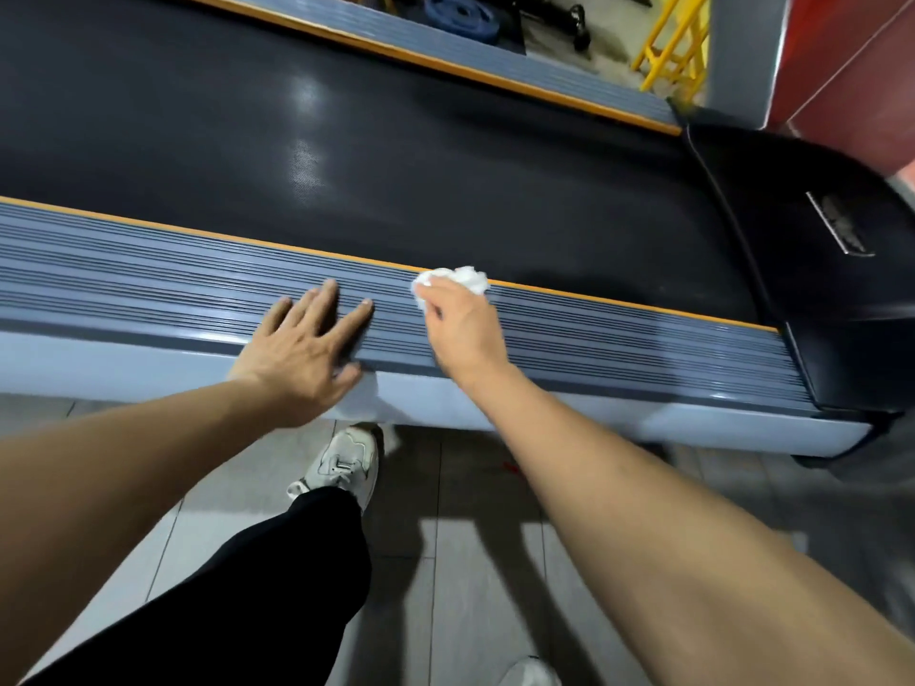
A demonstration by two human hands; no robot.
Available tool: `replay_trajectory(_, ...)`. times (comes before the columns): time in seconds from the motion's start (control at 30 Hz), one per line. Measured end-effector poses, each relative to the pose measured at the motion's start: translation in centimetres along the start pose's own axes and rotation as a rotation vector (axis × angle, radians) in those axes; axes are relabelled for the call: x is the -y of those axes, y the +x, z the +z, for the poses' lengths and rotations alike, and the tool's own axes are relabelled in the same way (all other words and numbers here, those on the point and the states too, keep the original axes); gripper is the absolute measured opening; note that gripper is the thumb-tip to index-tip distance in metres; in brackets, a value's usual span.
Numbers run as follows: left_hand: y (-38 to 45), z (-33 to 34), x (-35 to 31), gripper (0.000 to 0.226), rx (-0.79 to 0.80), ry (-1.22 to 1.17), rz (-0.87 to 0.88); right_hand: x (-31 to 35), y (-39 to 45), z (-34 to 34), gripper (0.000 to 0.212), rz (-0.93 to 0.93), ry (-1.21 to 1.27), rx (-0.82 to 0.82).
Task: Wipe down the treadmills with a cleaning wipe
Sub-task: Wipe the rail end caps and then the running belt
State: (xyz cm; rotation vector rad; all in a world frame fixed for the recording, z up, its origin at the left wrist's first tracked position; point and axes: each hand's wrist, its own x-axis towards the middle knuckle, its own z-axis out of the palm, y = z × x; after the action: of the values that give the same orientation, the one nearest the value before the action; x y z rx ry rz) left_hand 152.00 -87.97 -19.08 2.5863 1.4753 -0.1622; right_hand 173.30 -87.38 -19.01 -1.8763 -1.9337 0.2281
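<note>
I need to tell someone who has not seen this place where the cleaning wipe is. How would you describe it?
Start from the wide black treadmill belt and come to its near edge, where a ribbed grey side rail with a thin orange strip runs along it. On that rail, the right hand grips a small crumpled white cleaning wipe. It is the only white, soft thing there; the left hand lies flat and bare.

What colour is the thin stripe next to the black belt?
Orange. The stripe runs along the edge of the grey ribbed side rail, seen best in the head view.
</note>
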Motion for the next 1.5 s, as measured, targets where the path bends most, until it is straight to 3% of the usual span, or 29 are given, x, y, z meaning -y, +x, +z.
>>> replay_trajectory(0.13, 0.1, 1.2, 0.1, 0.086, 0.053, 0.031, -0.046, 2.9, -0.3, 1.3, 0.033, -0.197, 0.035, 0.069)
replay_trajectory(0.27, 0.1, 1.0, -0.1, 0.084, 0.064, -0.026, -0.057, -5.0, -1.3, -1.2, 0.043, -0.034, -0.109, 0.029)
replay_trajectory(0.33, 0.1, 0.9, 0.0, 0.084, 0.068, -0.048, -0.057, -9.4, -2.4, -2.9, 0.043, 0.140, -0.148, -0.041)
replay_trajectory(0.4, -0.1, 0.9, 0.0, 0.087, 0.065, -0.077, -0.059, -10.7, -3.1, -3.7, 0.038, 0.188, -0.221, -0.090)
replay_trajectory(0.47, -0.1, 1.1, 0.0, 0.087, 0.058, -0.106, -0.061, -8.3, -2.6, -2.3, 0.028, 0.185, -0.204, -0.163)
replay_trajectory(0.53, 0.1, 1.1, 0.0, 0.086, 0.062, -0.121, -0.053, -3.8, -1.6, 0.5, 0.028, 0.179, -0.038, -0.212)
replay_trajectory(0.63, 0.0, 1.2, 1.3, 0.088, 0.031, -0.162, -0.011, 5.0, -2.3, 3.3, 0.047, -0.023, 0.082, 0.025)
replay_trajectory(0.73, -0.2, 1.4, 3.1, 0.086, -0.031, -0.200, 0.052, 5.4, -2.9, 3.7, 0.055, -0.120, 0.035, 0.054)
replay_trajectory(0.93, -0.7, 2.1, 3.2, 0.076, -0.103, -0.065, 0.053, -6.4, -8.0, -2.2, 0.042, 0.171, -0.094, -0.181)
replay_trajectory(1.07, -0.6, 2.3, 3.5, 0.074, -0.106, -0.048, 0.050, -6.4, -8.5, -2.2, 0.046, 0.321, -0.102, -0.323)
replay_trajectory(1.2, -0.3, 2.4, 3.5, 0.077, -0.079, -0.052, 0.037, 2.3, -6.6, 3.6, 0.044, -0.041, 0.003, -0.146)
replay_trajectory(1.3, -0.2, 2.0, 3.4, 0.083, -0.039, -0.063, 0.037, 6.8, -5.7, 5.1, 0.042, -0.167, 0.105, -0.099)
replay_trajectory(1.4, -0.1, 1.5, 3.4, 0.082, 0.002, -0.044, 0.022, 3.9, -6.5, 3.4, 0.042, -0.305, 0.000, -0.090)
replay_trajectory(1.5, -0.2, 1.4, 3.1, 0.080, 0.027, -0.033, 0.015, -2.2, -8.8, 0.9, 0.047, -0.236, -0.028, -0.092)
